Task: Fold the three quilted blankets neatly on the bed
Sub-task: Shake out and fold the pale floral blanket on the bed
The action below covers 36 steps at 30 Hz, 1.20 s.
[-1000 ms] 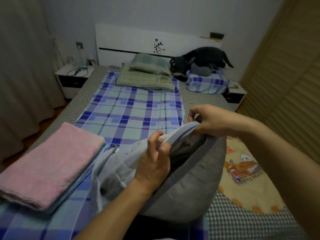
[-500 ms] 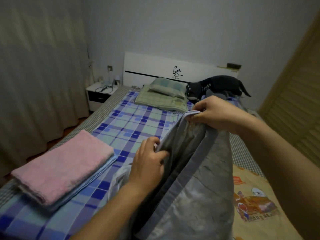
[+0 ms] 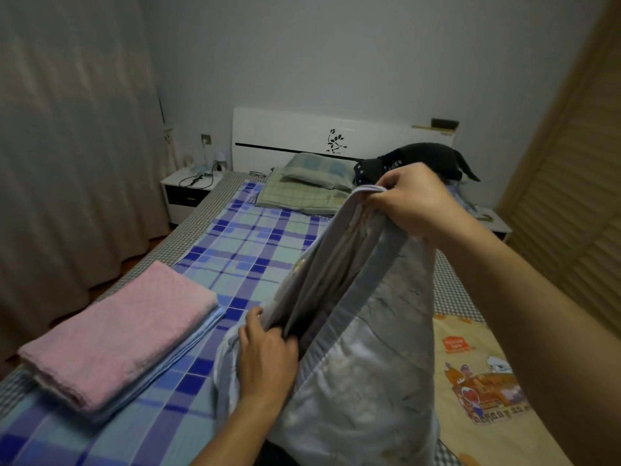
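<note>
A grey quilted blanket [image 3: 366,371] hangs in front of me above the bed. My right hand [image 3: 415,200] grips its top corner, raised high. Lower down, my left hand [image 3: 267,358] pinches the blanket's bunched edge layers. On the left of the bed lies a pink blanket [image 3: 121,334], folded flat on top of a folded light blue blanket [image 3: 188,344]. A yellow blanket [image 3: 470,391] with a cartoon print lies spread on the right side of the bed, partly hidden by the grey one and my right arm.
The bed [image 3: 242,250] has a blue plaid sheet. Green pillows [image 3: 312,183] and a black plush dog [image 3: 413,161] lie by the white headboard [image 3: 302,136]. A nightstand [image 3: 188,190] stands at the left, curtains [image 3: 67,146] beyond, a wooden wardrobe [image 3: 578,196] at the right.
My right hand has lifted the grey blanket's corner upward, so the blanket now hangs stretched. My left hand has slid down along the edge. My view has tilted up.
</note>
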Available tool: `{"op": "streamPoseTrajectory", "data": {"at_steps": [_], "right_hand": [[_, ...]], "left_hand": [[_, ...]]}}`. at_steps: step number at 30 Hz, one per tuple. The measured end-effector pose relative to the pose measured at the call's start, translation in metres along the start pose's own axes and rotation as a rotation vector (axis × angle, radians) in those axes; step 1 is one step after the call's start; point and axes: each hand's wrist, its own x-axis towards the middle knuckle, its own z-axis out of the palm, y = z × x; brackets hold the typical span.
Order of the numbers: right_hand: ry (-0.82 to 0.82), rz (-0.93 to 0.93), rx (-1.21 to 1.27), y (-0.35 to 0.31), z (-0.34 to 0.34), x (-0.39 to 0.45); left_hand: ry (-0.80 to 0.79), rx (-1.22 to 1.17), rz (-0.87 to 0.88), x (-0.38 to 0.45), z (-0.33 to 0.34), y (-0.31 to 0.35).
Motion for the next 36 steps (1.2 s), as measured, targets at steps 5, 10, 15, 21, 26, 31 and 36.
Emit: {"op": "streamPoseTrajectory", "data": {"at_steps": [5, 10, 15, 21, 26, 31, 36], "right_hand": [[0.114, 0.074, 0.134, 0.015, -0.01, 0.014], [0.169, 0.158, 0.171, 0.048, -0.016, 0.034], [0.145, 0.118, 0.223, 0.066, -0.004, 0.043], [0.155, -0.024, 0.107, 0.096, 0.005, 0.046], [-0.151, -0.036, -0.815, 0.183, 0.05, -0.001], [-0.136, 0.079, -0.71, 0.228, 0.094, -0.053], [-0.268, -0.113, -0.712, 0.252, 0.129, -0.101]], "left_hand": [[-0.002, 0.022, -0.055, -0.011, -0.001, -0.023], [-0.076, -0.017, 0.012, -0.011, -0.012, -0.054], [-0.359, -0.042, 0.172, 0.017, -0.012, -0.073], [0.247, -0.293, -0.088, 0.041, -0.047, -0.084], [0.331, -0.32, 0.127, 0.068, -0.085, -0.109], [0.008, -0.296, 0.038, 0.052, -0.057, -0.131], [-0.221, 0.025, 0.047, 0.031, -0.019, -0.188]]}}
